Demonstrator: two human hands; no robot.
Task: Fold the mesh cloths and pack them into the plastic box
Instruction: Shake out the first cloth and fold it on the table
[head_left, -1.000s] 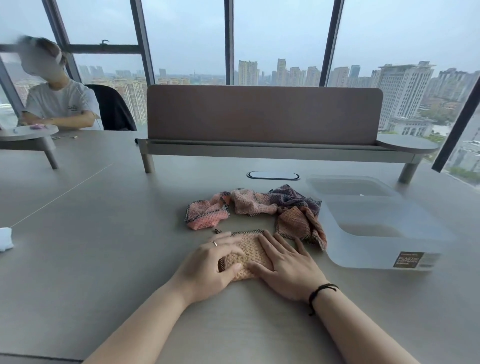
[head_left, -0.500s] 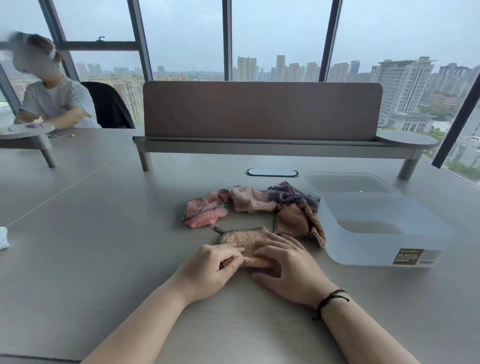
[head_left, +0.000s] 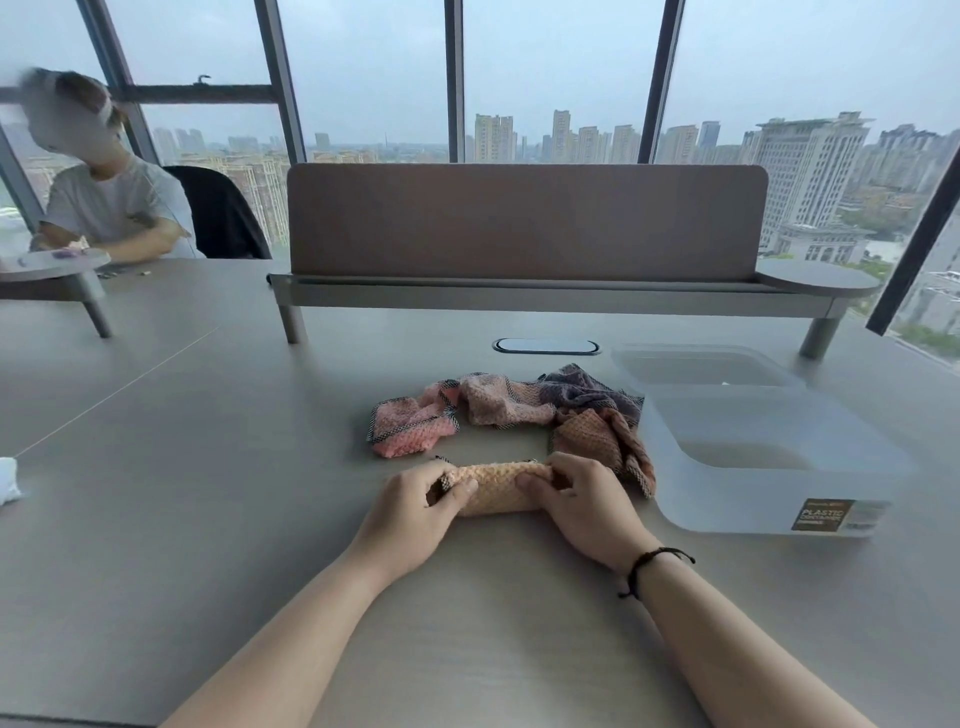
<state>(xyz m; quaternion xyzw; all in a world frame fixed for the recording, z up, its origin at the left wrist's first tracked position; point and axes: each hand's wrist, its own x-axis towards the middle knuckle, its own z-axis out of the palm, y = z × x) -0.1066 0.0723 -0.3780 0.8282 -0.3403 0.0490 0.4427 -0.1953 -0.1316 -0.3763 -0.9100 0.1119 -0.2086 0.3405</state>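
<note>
At the far left edge of the table (head_left: 156, 467) we see a small white crumpled thing (head_left: 8, 480), cut off by the frame. Toward the far left corner a second person (head_left: 111, 205) in a white shirt sits in front of a dark chair (head_left: 223, 213), arms resting near a small round raised shelf (head_left: 57, 260). Moving right along the far edge, a brown divider panel (head_left: 524, 221) stands on a grey raised shelf (head_left: 519, 296), and just in front of it a dark oval cable port (head_left: 545, 346) is set into the surface. Near the middle of the table lies a loose pile of mesh cloths (head_left: 511, 410): pink at the left, pale pink in the centre, purple and orange-brown at the right, where the pile touches the box. Just nearer to us, our left hand (head_left: 410, 512) has its fingers curled round the left end of a folded peach mesh cloth (head_left: 493, 486), thumb pressed on its front. The cloth lies as a narrow roll-like bundle across the surface between both hands. Our right hand (head_left: 582, 506), with a black cord bracelet (head_left: 649, 566) at the wrist, grips the right end in the same way, fingers curled over the top. At the right side of the table stands the translucent plastic box (head_left: 769, 483), open at the top, with a dark label on its near wall; its lid (head_left: 701, 366) lies just behind it.
</note>
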